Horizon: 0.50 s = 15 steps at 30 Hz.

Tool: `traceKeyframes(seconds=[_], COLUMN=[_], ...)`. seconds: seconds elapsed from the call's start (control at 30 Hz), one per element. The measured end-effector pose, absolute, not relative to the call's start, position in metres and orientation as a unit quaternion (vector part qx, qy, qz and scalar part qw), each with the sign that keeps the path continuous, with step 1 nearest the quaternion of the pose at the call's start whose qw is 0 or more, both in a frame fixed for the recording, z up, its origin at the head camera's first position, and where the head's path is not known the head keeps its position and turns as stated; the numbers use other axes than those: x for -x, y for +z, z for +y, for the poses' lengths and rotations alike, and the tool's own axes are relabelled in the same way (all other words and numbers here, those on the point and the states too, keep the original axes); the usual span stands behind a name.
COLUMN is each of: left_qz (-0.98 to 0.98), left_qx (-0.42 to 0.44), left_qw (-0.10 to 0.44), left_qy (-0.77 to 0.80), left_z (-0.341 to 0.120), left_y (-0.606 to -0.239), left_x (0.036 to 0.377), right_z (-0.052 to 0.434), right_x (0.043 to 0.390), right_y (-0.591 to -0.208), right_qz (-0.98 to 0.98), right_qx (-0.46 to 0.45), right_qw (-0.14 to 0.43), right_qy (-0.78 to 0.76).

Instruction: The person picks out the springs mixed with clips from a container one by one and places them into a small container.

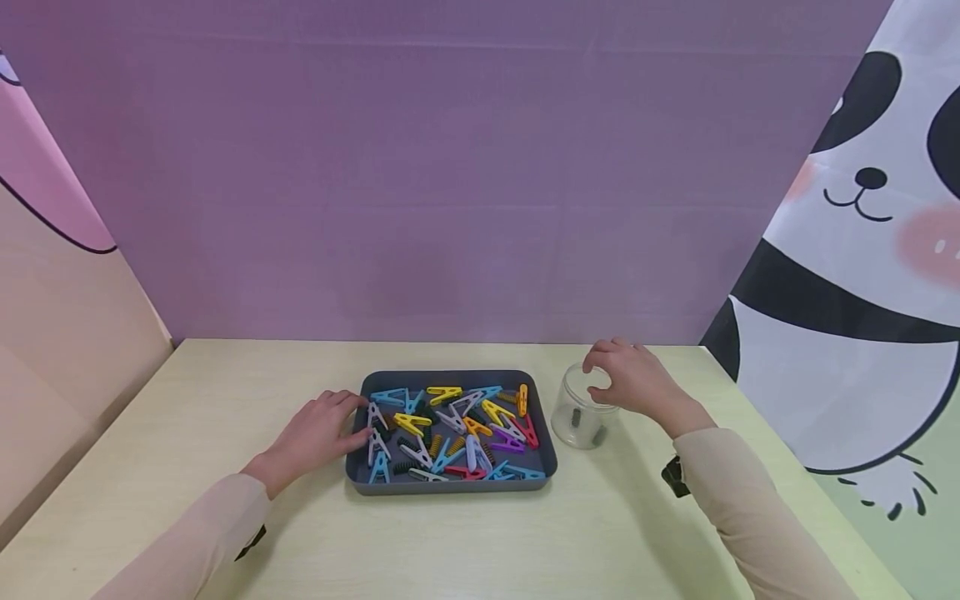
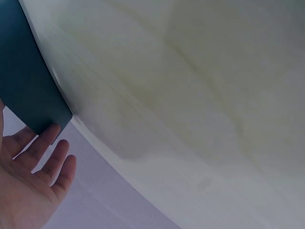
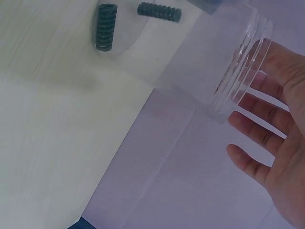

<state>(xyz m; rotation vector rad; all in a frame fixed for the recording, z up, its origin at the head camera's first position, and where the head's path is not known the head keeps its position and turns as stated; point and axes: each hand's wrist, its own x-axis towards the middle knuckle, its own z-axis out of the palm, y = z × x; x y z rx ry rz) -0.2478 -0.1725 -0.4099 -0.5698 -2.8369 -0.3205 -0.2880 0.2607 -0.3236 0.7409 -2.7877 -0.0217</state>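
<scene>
My left hand [image 1: 318, 429] is at the left side of a dark grey tray [image 1: 453, 489], its thumb and fingertips by the rim. In the left wrist view those fingers look relaxed against the tray's wall. Colourful plastic clips, such as a yellow clip [image 1: 411, 423], lie jumbled in the tray among coil springs. Over the mouth of a clear jar [image 1: 567, 421] is my right hand [image 1: 633, 379], fingers loosely bent and spread near the rim. Two dark green springs, one standing spring [image 3: 106, 27] and one crosswise spring [image 3: 159, 12] in the right wrist view, are inside the jar.
The jar stands just right of the tray on a pale wooden table [image 1: 480, 550]. A purple cloth backdrop [image 1: 450, 183] rises behind the table's far edge. A panda-patterned sheet [image 1: 840, 350] hangs at the right.
</scene>
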Motion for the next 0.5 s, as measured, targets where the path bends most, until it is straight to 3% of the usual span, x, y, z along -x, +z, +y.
traceKeyframes(seconds=[0.5], left_qz=[-0.970], left_qx=[0.187], left_qw=[0.108], left_qy=[-0.107], left_z=[-0.1725], left_y=[-0.4116], left_x=[0.2498], right_z=[0.2548], right_x=[0.2902], right_y=[-0.3170], right_qz=[-0.957], right_qx=[-0.256], right_qw=[0.135], right_qy=[-0.011])
